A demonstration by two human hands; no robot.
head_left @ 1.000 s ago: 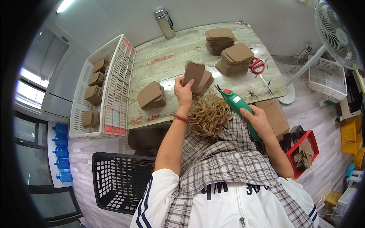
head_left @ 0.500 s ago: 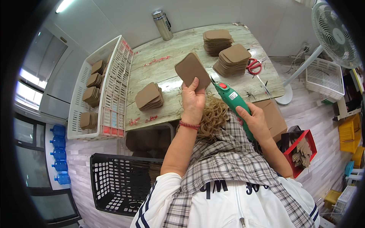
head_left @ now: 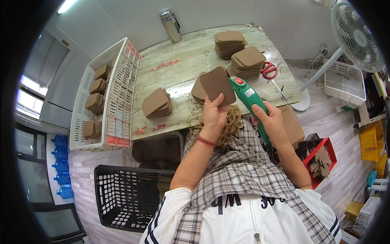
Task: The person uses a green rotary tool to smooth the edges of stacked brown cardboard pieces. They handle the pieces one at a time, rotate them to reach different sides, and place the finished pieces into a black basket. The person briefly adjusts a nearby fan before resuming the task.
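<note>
My left hand [head_left: 215, 116] is closed on a flat brown piece [head_left: 219, 85] with rounded corners, thumb on top. My right hand [head_left: 269, 122] grips green electric scissors [head_left: 248, 95] with a red button. Their tip meets the right edge of the held piece, which partly hides it. Just behind that piece, more brown pieces [head_left: 198, 90] show at its left. Curly brown trimmings [head_left: 229, 126] lie on my lap under my left wrist. Stacks of similar pieces stand on the table: one at left [head_left: 157, 102] and two [head_left: 247, 61] [head_left: 230, 42] farther back.
Red-handled scissors [head_left: 269, 71] lie by the right stacks. A white crate [head_left: 118, 116] with stacks stands left of the table [head_left: 183, 55]; a black crate [head_left: 122, 195] sits below. A steel flask [head_left: 172, 27] stands at the back, a fan [head_left: 357, 38] and a red box [head_left: 331, 156] at right.
My left hand has moved right, bringing the brown piece against the scissors' tip. Brown pieces on the table behind it have come into view. The right hand has barely moved.
</note>
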